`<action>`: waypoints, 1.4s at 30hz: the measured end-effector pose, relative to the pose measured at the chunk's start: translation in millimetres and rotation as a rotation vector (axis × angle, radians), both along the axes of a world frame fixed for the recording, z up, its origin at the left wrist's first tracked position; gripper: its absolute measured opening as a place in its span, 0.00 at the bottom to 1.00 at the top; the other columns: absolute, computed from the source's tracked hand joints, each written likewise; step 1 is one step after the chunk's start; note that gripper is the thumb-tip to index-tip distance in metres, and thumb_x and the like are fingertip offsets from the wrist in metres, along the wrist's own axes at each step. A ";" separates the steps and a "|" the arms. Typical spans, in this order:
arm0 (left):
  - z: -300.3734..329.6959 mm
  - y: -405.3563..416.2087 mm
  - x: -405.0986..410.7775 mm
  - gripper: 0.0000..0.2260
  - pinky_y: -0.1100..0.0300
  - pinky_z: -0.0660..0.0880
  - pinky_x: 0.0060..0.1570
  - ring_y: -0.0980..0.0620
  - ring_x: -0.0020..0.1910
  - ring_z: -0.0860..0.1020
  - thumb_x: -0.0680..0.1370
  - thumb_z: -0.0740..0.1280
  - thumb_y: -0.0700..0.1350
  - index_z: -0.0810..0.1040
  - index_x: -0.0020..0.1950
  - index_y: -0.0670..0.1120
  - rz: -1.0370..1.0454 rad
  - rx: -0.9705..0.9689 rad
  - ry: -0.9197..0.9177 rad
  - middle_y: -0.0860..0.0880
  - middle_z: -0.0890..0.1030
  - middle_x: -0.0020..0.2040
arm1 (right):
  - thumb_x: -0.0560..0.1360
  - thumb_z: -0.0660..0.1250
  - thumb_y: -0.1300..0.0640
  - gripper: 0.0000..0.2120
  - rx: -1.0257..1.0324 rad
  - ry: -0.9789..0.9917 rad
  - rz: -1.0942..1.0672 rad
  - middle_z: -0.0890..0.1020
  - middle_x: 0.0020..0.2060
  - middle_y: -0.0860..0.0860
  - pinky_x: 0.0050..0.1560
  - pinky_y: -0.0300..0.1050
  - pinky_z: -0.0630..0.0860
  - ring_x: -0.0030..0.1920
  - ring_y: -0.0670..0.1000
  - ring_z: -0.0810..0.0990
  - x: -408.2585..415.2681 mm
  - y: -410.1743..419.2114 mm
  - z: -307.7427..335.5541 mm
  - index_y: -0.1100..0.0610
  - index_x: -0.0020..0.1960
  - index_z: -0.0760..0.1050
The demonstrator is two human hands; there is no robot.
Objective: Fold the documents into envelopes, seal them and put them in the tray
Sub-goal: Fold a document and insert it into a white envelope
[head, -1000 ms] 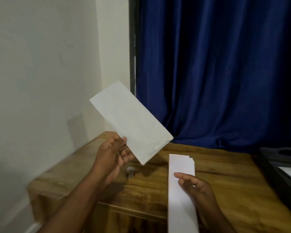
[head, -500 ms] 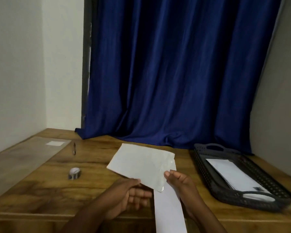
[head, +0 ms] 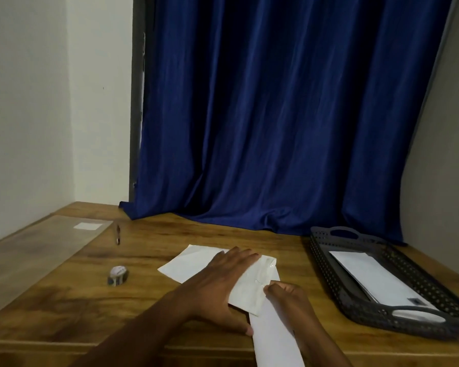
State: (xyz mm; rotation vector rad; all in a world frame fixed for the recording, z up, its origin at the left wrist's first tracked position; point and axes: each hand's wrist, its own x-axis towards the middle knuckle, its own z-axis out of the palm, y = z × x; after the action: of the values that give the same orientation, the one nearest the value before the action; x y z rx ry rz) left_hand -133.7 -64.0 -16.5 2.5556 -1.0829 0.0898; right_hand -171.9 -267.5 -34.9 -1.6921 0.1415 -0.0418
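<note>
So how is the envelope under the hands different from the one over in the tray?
The envelope on the table lies flat under the left hand, while the envelope in the tray lies untouched. The table one has a folded document at its open end, pinched by the right hand; the tray one shows no paper sticking out and bears a small dark mark. Both are white and oblong.

Dim indoor light, soft blur, wide-angle bowing.

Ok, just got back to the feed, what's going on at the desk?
A person is stuffing an envelope on the wooden desk. The left hand presses it flat while the right hand feeds a folded document into its open end. Finished envelopes already lie in the dark tray.
</note>
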 end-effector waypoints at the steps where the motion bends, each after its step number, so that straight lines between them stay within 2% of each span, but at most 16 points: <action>1: -1.9 -2.3 5.9 0.56 0.46 0.44 0.80 0.61 0.80 0.38 0.65 0.73 0.73 0.37 0.78 0.69 -0.018 0.005 0.004 0.65 0.41 0.81 | 0.77 0.67 0.60 0.12 -0.009 -0.009 -0.010 0.81 0.32 0.57 0.33 0.40 0.71 0.32 0.52 0.78 2.6 -0.3 -2.1 0.59 0.36 0.79; 3: -3.3 -4.6 17.8 0.56 0.45 0.44 0.80 0.60 0.80 0.40 0.64 0.74 0.72 0.37 0.78 0.69 -0.052 0.008 -0.005 0.63 0.44 0.82 | 0.76 0.68 0.60 0.14 -0.027 -0.012 -0.035 0.79 0.31 0.56 0.36 0.41 0.68 0.33 0.52 0.76 6.9 -2.3 -4.5 0.56 0.32 0.76; 7: -2.4 -4.2 36.7 0.57 0.51 0.42 0.80 0.63 0.79 0.40 0.65 0.74 0.72 0.34 0.78 0.68 -0.023 0.049 -0.025 0.61 0.44 0.82 | 0.72 0.71 0.59 0.14 -0.028 0.008 -0.052 0.76 0.29 0.55 0.33 0.40 0.66 0.31 0.50 0.74 11.4 -5.6 -2.7 0.56 0.29 0.73; 9: -6.1 -4.3 40.7 0.56 0.54 0.49 0.78 0.60 0.79 0.47 0.64 0.74 0.72 0.35 0.77 0.69 0.013 0.023 -0.014 0.61 0.49 0.80 | 0.71 0.71 0.58 0.11 -0.009 0.011 -0.053 0.76 0.29 0.56 0.31 0.38 0.67 0.29 0.49 0.74 12.2 -4.3 -0.2 0.58 0.31 0.74; 12: -11.9 -5.2 43.6 0.55 0.51 0.58 0.76 0.57 0.76 0.54 0.62 0.73 0.74 0.39 0.77 0.69 0.038 -0.001 -0.106 0.62 0.53 0.76 | 0.76 0.69 0.61 0.15 -0.027 0.045 -0.040 0.79 0.29 0.55 0.29 0.36 0.69 0.27 0.48 0.76 17.9 -4.6 -0.2 0.58 0.31 0.76; 14: -13.4 -4.8 44.4 0.55 0.50 0.56 0.77 0.56 0.76 0.52 0.61 0.71 0.75 0.39 0.78 0.68 0.064 0.009 -0.154 0.61 0.52 0.76 | 0.76 0.69 0.61 0.18 -0.057 0.064 -0.041 0.77 0.27 0.52 0.28 0.34 0.68 0.25 0.46 0.75 23.0 -5.0 1.0 0.55 0.28 0.74; 17: -15.2 -3.3 47.6 0.55 0.52 0.51 0.76 0.54 0.76 0.48 0.62 0.71 0.75 0.38 0.78 0.67 0.090 0.020 -0.195 0.60 0.48 0.78 | 0.75 0.69 0.59 0.14 -0.093 0.059 -0.049 0.76 0.28 0.54 0.28 0.35 0.68 0.26 0.47 0.75 31.0 -2.9 2.8 0.57 0.31 0.75; 21: -19.3 -4.3 54.1 0.54 0.48 0.52 0.77 0.51 0.76 0.49 0.63 0.69 0.76 0.39 0.78 0.66 0.098 0.029 -0.236 0.59 0.48 0.78 | 0.73 0.76 0.50 0.17 -0.063 0.006 -0.007 0.86 0.37 0.57 0.39 0.42 0.75 0.38 0.58 0.84 36.4 2.7 4.8 0.64 0.36 0.81; 23: -20.6 -4.7 54.7 0.54 0.49 0.53 0.76 0.52 0.76 0.51 0.63 0.70 0.75 0.41 0.79 0.65 0.086 0.014 -0.264 0.58 0.50 0.78 | 0.73 0.77 0.51 0.15 -0.078 -0.005 0.022 0.88 0.41 0.57 0.42 0.44 0.78 0.44 0.58 0.87 38.2 4.2 5.1 0.64 0.42 0.85; 25: -21.1 -4.0 54.6 0.53 0.51 0.54 0.75 0.54 0.75 0.52 0.63 0.71 0.74 0.42 0.78 0.66 0.085 -0.012 -0.270 0.59 0.50 0.77 | 0.74 0.75 0.54 0.10 -0.106 -0.011 0.042 0.88 0.43 0.56 0.41 0.41 0.79 0.46 0.57 0.87 38.7 3.7 6.2 0.62 0.45 0.86; 29: -19.2 -1.8 56.4 0.53 0.52 0.56 0.75 0.56 0.74 0.52 0.63 0.74 0.71 0.42 0.77 0.67 0.119 -0.057 -0.212 0.61 0.50 0.76 | 0.80 0.69 0.55 0.10 -0.089 0.067 0.123 0.88 0.47 0.57 0.39 0.43 0.79 0.46 0.58 0.87 34.2 -3.1 8.0 0.60 0.51 0.86; 33: -21.2 -1.2 55.7 0.53 0.53 0.56 0.74 0.56 0.74 0.53 0.63 0.73 0.72 0.44 0.78 0.66 0.089 -0.057 -0.251 0.61 0.51 0.76 | 0.79 0.68 0.57 0.11 -0.153 0.066 0.083 0.86 0.38 0.57 0.36 0.42 0.75 0.38 0.56 0.84 39.5 -6.4 3.1 0.61 0.41 0.83; 36: -23.6 -0.7 54.2 0.52 0.53 0.58 0.75 0.56 0.74 0.53 0.62 0.73 0.73 0.45 0.78 0.66 0.073 -0.067 -0.276 0.61 0.53 0.76 | 0.78 0.67 0.62 0.10 -0.149 0.069 0.064 0.85 0.35 0.58 0.33 0.38 0.73 0.35 0.53 0.82 41.5 -5.2 -0.3 0.63 0.39 0.83; 39: -22.8 -1.3 52.1 0.52 0.54 0.56 0.74 0.57 0.74 0.53 0.63 0.73 0.73 0.46 0.78 0.66 0.071 -0.063 -0.284 0.61 0.53 0.76 | 0.75 0.70 0.61 0.10 -0.154 0.009 0.065 0.85 0.37 0.60 0.35 0.41 0.73 0.36 0.54 0.82 42.9 -3.2 -2.3 0.69 0.42 0.83; 42: -22.0 -1.1 49.9 0.52 0.53 0.55 0.75 0.56 0.74 0.53 0.63 0.73 0.73 0.45 0.78 0.67 0.075 -0.060 -0.275 0.61 0.53 0.77 | 0.74 0.75 0.59 0.12 -0.183 -0.020 0.058 0.87 0.38 0.59 0.38 0.43 0.76 0.39 0.56 0.84 46.2 -1.5 -2.7 0.70 0.44 0.83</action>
State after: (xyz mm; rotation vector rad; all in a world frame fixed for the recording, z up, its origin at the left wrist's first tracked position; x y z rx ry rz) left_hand -83.7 -65.1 -38.5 2.5821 -1.0594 0.4980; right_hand -125.7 -268.9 -37.6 -1.8774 0.0755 -0.0293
